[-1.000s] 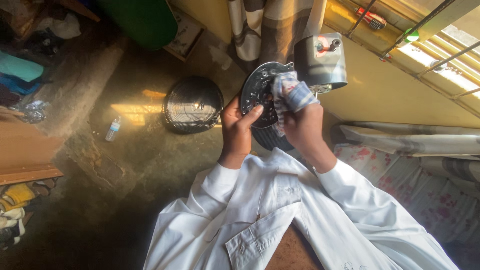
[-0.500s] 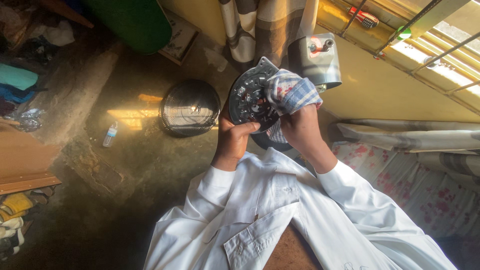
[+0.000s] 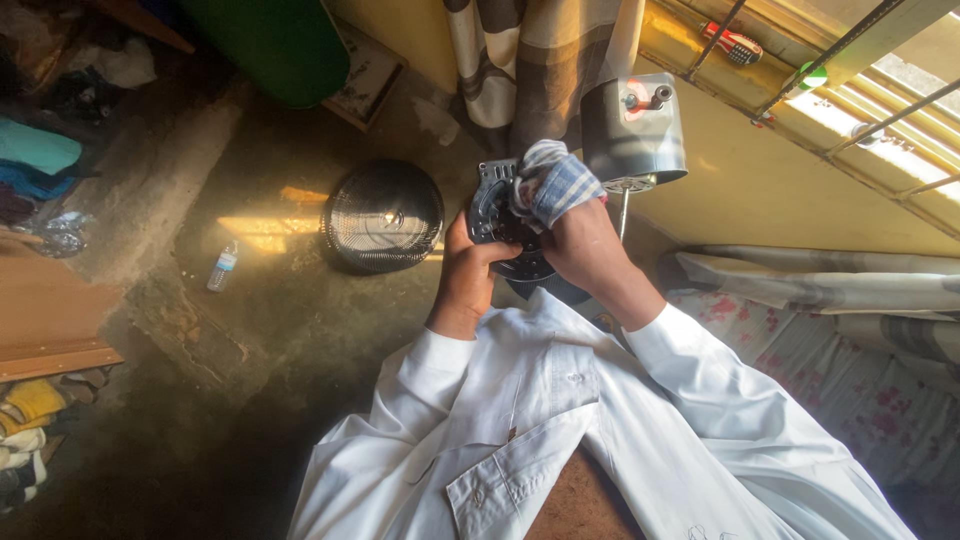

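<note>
Both my hands are up in front of my chest, working on one dark round fan part [image 3: 503,225]. My left hand [image 3: 468,268] grips that black, ribbed disc from its lower left edge, thumb over the front and fingers curled shut behind it, so the part stands nearly upright, its face turned toward me. My right hand [image 3: 580,245] is closed around a bunched checked cloth [image 3: 550,185], blue, grey and white, and presses it against the upper right of the disc; the cloth covers that portion, so I cannot tell what the surface beneath looks like. My white shirt sleeves [image 3: 700,370] run down from both wrists toward the camera.

Just behind the cloth stands a grey motor housing [image 3: 632,130] with a red and white label on top and a thin metal shaft hanging below it. Striped curtain fabric [image 3: 520,60] hangs beside it, against a yellow wall. On the dark concrete floor to my left lies a round wire fan guard [image 3: 383,215], flat, well apart from my hands, with a patch of sunlight next to it. Farther left a small plastic bottle [image 3: 221,267] lies on its side. A green rounded container [image 3: 280,45] sits at the top. To my right, a flowered sheet [image 3: 840,370] covers a bed.
</note>
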`<state>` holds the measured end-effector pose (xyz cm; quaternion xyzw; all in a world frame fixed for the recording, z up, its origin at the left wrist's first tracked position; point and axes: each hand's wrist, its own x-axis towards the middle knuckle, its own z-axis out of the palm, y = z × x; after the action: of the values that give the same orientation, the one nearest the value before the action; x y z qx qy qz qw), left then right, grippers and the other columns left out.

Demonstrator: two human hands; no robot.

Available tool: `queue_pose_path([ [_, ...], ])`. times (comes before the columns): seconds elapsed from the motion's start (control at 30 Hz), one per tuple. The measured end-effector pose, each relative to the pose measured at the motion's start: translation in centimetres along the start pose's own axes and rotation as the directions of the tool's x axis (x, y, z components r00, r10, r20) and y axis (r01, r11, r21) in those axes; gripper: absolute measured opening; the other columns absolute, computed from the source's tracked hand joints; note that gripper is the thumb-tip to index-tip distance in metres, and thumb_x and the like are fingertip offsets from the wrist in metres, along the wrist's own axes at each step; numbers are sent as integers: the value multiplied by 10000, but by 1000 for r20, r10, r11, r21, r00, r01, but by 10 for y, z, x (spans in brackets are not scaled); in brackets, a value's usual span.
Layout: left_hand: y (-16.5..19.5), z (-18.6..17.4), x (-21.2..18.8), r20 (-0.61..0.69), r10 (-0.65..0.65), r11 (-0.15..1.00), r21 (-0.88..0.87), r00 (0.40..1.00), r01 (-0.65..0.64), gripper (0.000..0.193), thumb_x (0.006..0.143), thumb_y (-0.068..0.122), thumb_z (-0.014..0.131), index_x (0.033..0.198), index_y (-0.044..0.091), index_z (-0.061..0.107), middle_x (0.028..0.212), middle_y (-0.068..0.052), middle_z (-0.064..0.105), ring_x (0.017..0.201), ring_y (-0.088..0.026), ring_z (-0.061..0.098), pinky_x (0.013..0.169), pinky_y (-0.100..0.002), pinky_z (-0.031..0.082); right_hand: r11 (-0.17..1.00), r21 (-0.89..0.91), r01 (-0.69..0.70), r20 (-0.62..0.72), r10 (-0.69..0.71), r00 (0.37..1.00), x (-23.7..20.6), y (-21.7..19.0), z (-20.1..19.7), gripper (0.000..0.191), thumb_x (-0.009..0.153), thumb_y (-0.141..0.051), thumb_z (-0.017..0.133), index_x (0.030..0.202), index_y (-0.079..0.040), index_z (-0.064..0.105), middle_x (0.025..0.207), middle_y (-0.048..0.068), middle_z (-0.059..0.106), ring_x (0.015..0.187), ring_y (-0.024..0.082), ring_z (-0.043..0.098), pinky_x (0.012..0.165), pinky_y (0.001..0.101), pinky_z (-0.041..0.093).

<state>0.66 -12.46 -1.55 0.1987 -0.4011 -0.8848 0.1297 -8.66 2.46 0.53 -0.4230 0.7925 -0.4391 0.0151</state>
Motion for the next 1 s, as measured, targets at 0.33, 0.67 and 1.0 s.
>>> queue_pose_path([
  [0.33, -41, -5, -6, -54, 187, 982, -1, 981, -188, 422, 761, -169, 666, 1156, -20, 660, 1085, -74, 727, 975, -167, 687, 923, -306, 537, 955, -293, 40, -58, -60, 997, -4, -24, 9, 352, 698, -38, 744, 1045, -40, 685, 1040, 176, 665, 983, 411, 628, 799, 512, 475],
  [0.67, -78, -14, -8, -39, 406, 912, 71, 913, -403, 80, 1040, -10, 673, 1111, -46, 682, 1007, -13, 690, 887, -76, 590, 781, -246, 482, 954, -292, 73, -193, -133, 972, -11, -16, 30, 423, 744, -25, 742, 1162, -61, 687, 1138, 179, 676, 1056, 400, 640, 853, 498, 513],
  [1.0, -74, -3, -6, -79, 400, 916, 24, 913, -400, 164, 990, -18, 682, 1151, -48, 694, 1066, -34, 711, 954, -93, 628, 885, -248, 503, 966, -260, -1, -243, -64, 968, -16, -3, 29, 412, 761, -33, 758, 1169, -72, 712, 1111, 177, 692, 1022, 414, 658, 857, 504, 510],
])
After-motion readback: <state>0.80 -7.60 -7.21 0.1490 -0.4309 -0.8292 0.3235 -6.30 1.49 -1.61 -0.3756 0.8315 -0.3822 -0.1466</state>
